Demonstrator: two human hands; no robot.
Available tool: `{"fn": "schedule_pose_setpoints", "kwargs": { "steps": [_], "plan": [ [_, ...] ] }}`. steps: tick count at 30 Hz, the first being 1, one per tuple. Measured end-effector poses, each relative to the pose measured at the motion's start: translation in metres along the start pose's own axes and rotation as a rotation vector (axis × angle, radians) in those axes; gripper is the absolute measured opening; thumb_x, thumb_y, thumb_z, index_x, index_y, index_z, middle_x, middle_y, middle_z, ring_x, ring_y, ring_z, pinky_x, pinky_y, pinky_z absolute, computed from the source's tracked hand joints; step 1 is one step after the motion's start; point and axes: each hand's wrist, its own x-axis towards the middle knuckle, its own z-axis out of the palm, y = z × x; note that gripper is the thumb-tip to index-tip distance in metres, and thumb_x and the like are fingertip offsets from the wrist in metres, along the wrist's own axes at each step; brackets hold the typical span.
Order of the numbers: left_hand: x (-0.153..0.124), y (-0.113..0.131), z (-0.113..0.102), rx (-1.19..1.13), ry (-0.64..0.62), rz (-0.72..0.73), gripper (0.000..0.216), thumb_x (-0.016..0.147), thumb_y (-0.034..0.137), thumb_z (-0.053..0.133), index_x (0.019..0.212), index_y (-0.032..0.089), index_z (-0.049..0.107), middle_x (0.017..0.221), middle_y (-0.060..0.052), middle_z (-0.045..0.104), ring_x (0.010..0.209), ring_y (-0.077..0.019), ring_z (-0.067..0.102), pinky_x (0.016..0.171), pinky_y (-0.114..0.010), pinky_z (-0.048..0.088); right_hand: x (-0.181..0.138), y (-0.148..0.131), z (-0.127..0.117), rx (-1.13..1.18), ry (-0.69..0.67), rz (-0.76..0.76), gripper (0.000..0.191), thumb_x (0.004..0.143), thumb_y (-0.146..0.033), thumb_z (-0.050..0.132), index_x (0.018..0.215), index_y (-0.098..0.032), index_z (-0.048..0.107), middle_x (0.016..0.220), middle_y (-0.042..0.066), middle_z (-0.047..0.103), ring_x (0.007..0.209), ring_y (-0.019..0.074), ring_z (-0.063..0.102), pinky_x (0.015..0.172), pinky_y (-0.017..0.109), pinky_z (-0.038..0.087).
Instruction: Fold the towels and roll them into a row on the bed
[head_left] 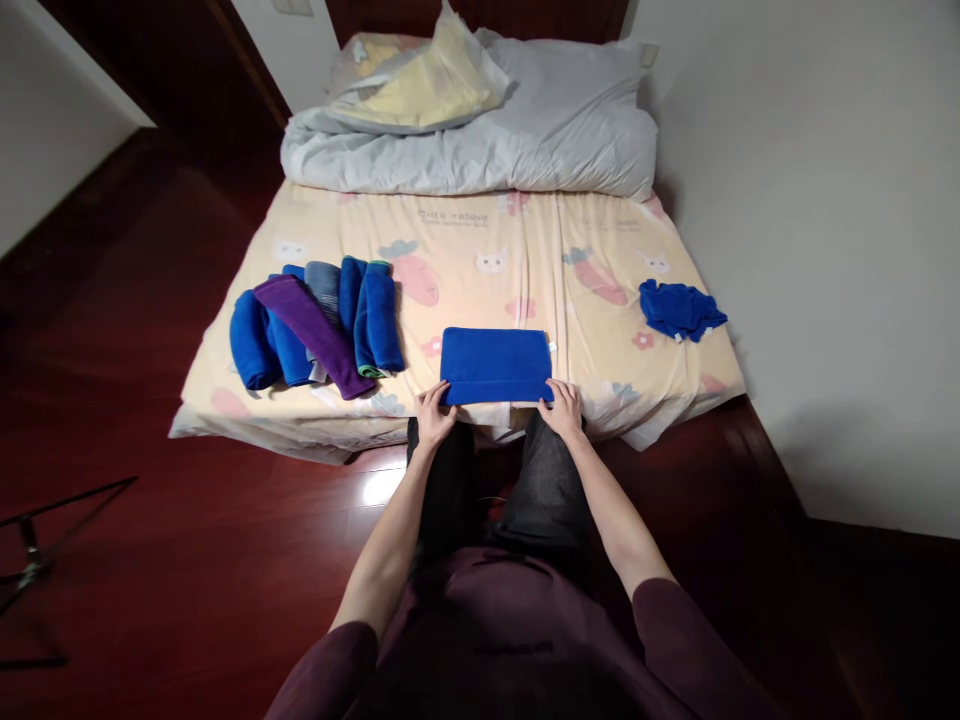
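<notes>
A blue towel (496, 358) lies flat near the front edge of the bed, its near edge turned over in a narrow fold. My left hand (435, 412) pinches the near left corner of that fold, thumb below and fingers on top. At the near right corner, my right hand (562, 408) grips the cloth the same way. A small white tag shows on the towel's right side. To the left is a row of rolled towels, mostly blue, with a purple rolled towel (319, 338) lying slantwise across them and a grey one (324, 292) among them.
A crumpled blue cloth (681, 310) lies at the bed's right side. The bed (480, 275) has a patterned sheet, with a grey quilt (465, 160) and a yellow pillow (431, 85) at its far end. A black metal stand (30, 550) stands on the floor at left.
</notes>
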Motion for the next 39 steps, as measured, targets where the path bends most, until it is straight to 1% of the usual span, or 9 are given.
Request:
{"fn": "schedule_pose_setpoints", "kwargs": {
  "steps": [3,7,14,20,26,31,34,36,39],
  "plan": [
    [0.0,-0.001,0.0,-0.02,0.007,-0.007,0.051,0.082,0.018,0.062,0.133,0.024,0.065,0.142,-0.009,0.063,0.131,-0.0311,0.055,0.116,-0.052,0.038,-0.001,-0.001,-0.002,-0.032,-0.046,0.0,0.057,0.084,-0.024,0.064,0.14,-0.015,0.06,0.142,0.013,0.063,0.129,0.0326,0.052,0.111,0.049,0.041],
    [0.001,0.001,-0.002,-0.065,0.033,-0.013,0.044,0.087,0.017,0.055,0.128,0.023,0.067,0.139,-0.009,0.066,0.129,-0.0291,0.057,0.115,-0.052,0.039,0.0,0.001,0.001,-0.017,-0.039,0.011,0.049,0.089,-0.019,0.055,0.138,-0.016,0.062,0.141,0.012,0.064,0.129,0.0304,0.053,0.111,0.048,0.04],
    [0.0,0.005,-0.005,-0.131,0.097,-0.058,0.031,0.096,0.026,0.052,0.121,0.022,0.069,0.128,-0.01,0.071,0.12,-0.0287,0.059,0.108,-0.049,0.045,0.003,0.008,0.006,0.049,0.008,-0.002,0.045,0.094,-0.014,0.047,0.134,-0.018,0.066,0.139,0.01,0.067,0.128,0.0261,0.055,0.113,0.046,0.039],
    [-0.002,0.004,-0.005,-0.184,0.107,-0.091,0.028,0.099,0.033,0.052,0.121,0.023,0.067,0.134,-0.011,0.068,0.125,-0.0283,0.056,0.105,-0.047,0.049,0.003,0.009,0.005,0.084,0.005,-0.033,0.046,0.093,-0.011,0.046,0.134,-0.02,0.067,0.14,0.007,0.067,0.127,0.0243,0.056,0.115,0.045,0.039],
    [-0.001,0.004,-0.007,-0.151,0.092,-0.168,0.031,0.099,0.031,0.048,0.121,0.021,0.068,0.126,-0.012,0.07,0.121,-0.0273,0.057,0.099,-0.042,0.051,0.004,0.007,0.002,0.09,-0.014,0.021,0.039,0.098,-0.02,0.047,0.132,-0.02,0.066,0.125,0.01,0.072,0.12,0.0261,0.06,0.111,0.044,0.045],
    [-0.001,-0.003,-0.002,-0.144,0.146,-0.254,0.029,0.097,0.039,0.054,0.114,0.02,0.068,0.108,-0.012,0.067,0.099,-0.0249,0.062,0.089,-0.039,0.053,0.004,0.007,0.005,0.12,0.03,0.089,0.036,0.102,-0.029,0.047,0.132,-0.018,0.062,0.124,0.013,0.072,0.117,0.0263,0.064,0.107,0.042,0.049],
    [-0.001,-0.008,0.001,-0.133,0.163,-0.287,0.031,0.097,0.044,0.054,0.11,0.019,0.068,0.097,-0.009,0.064,0.086,-0.0226,0.06,0.086,-0.039,0.052,0.004,0.008,0.008,0.131,0.043,0.124,0.038,0.104,-0.034,0.045,0.134,-0.018,0.059,0.127,0.014,0.071,0.116,0.0264,0.066,0.103,0.04,0.052],
    [-0.001,-0.01,0.002,-0.142,0.169,-0.301,0.034,0.097,0.047,0.053,0.111,0.019,0.067,0.099,-0.009,0.065,0.084,-0.0216,0.06,0.086,-0.038,0.052,0.005,0.009,0.01,0.139,0.053,0.148,0.038,0.105,-0.036,0.043,0.134,-0.017,0.058,0.125,0.015,0.071,0.113,0.0265,0.068,0.099,0.039,0.054],
    [0.0,-0.01,0.005,-0.181,0.193,-0.312,0.038,0.099,0.051,0.051,0.112,0.02,0.067,0.106,-0.01,0.068,0.093,-0.0222,0.063,0.091,-0.038,0.052,0.005,0.01,0.013,0.153,0.053,0.201,0.038,0.104,-0.036,0.041,0.132,-0.017,0.057,0.108,0.013,0.076,0.1,0.0261,0.073,0.09,0.037,0.056]
  ]
}}
